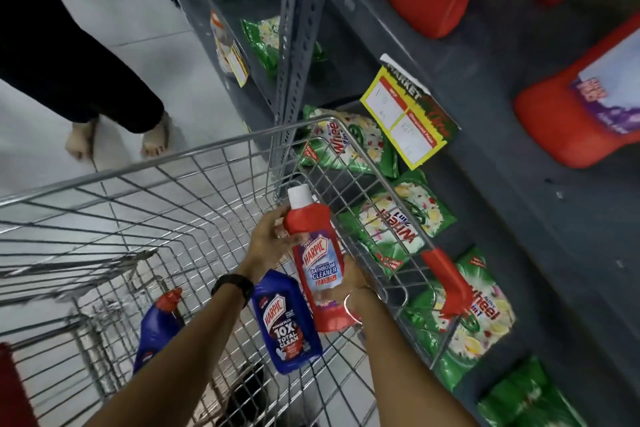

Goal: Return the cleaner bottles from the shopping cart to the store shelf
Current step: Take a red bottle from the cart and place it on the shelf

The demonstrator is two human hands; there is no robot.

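Both of my hands hold a red Harpic bathroom cleaner bottle [318,260] with a white cap, above the wire shopping cart [194,163]. My left hand [268,241] grips its neck and shoulder. My right hand [349,282] cups its lower half from the right side. Two blue Harpic bottles lie in the cart: one [285,326] just under my wrists, another [157,326] with a red cap further left. The grey store shelf [491,163] stands right of the cart and carries several matching red bottles [571,111].
Green detergent packets [391,229] fill the lower shelf beside the cart. A yellow price tag [408,118] hangs from the shelf edge. A slotted metal upright [298,31] rises just past the cart. Another person's sandalled feet [117,139] stand on the tiled floor ahead.
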